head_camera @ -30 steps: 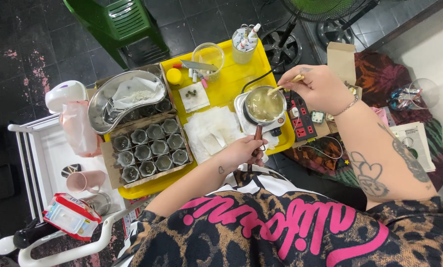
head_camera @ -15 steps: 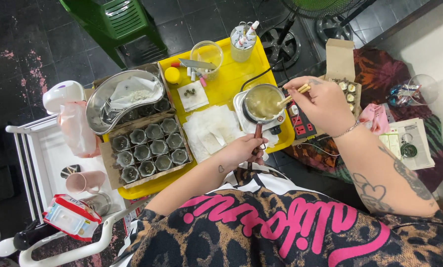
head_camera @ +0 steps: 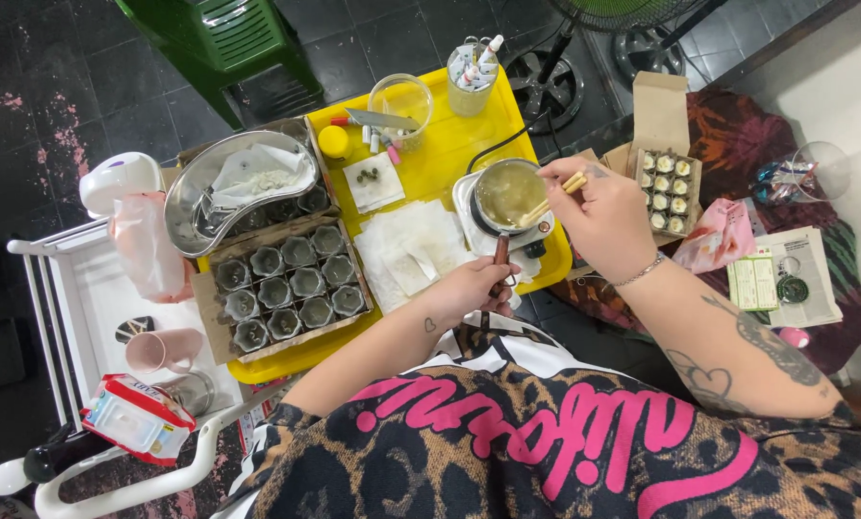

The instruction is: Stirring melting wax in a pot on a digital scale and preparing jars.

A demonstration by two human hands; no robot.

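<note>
Now the right hand [head_camera: 598, 216] is lower, pinching wooden chopsticks [head_camera: 552, 199] into the small pot [head_camera: 509, 195]; the left hand [head_camera: 469, 288] grips its handle [head_camera: 499, 258].

pot [head_camera: 508, 193]: on yellow tray [head_camera: 449, 154], 3 o'clock edge
left hand [head_camera: 469, 288]: grips pot handle [head_camera: 499, 255]
right hand [head_camera: 603, 216]: holds sticks [head_camera: 550, 199] in pot

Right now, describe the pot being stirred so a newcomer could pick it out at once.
Start at the yellow tray. Near its right edge a small metal pot of pale yellowish liquid sits on a white hot plate. It is the only vessel with a dark handle, gripped by the left hand, while the right hand dips wooden sticks into it.
</note>
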